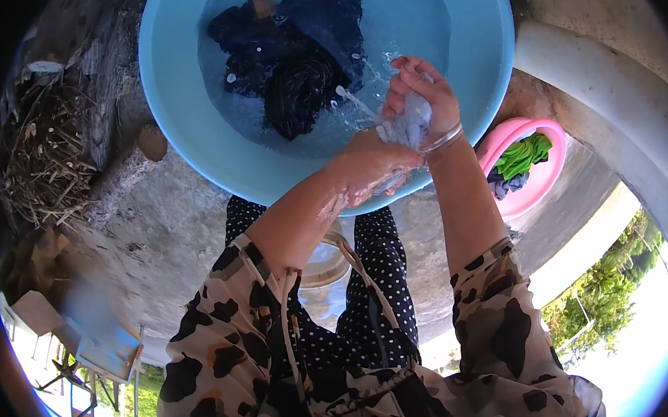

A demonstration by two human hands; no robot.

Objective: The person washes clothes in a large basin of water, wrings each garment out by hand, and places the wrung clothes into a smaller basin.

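Note:
Over the near right part of a large blue plastic basin [171,81], both my hands grip a wet, light grey cloth [414,121]. My right hand [437,96], with a silver bangle at its wrist, curls around the upper part. Below it, my left hand [372,153] closes on the lower part, its fingers mostly hidden from above. A bunched end of the cloth shows under the left hand. Water splashes and streams from the cloth into the basin. Dark wet clothing [315,56] with pale buttons lies crumpled in the basin's water, left of my hands.
A pink basin [535,202] holding bright green cloth [521,155] and greyish cloth [507,183] stands at the right. Cut logs [125,168] and a heap of twigs [41,165] lie left on the concrete floor [162,254]. My legs are below the blue basin.

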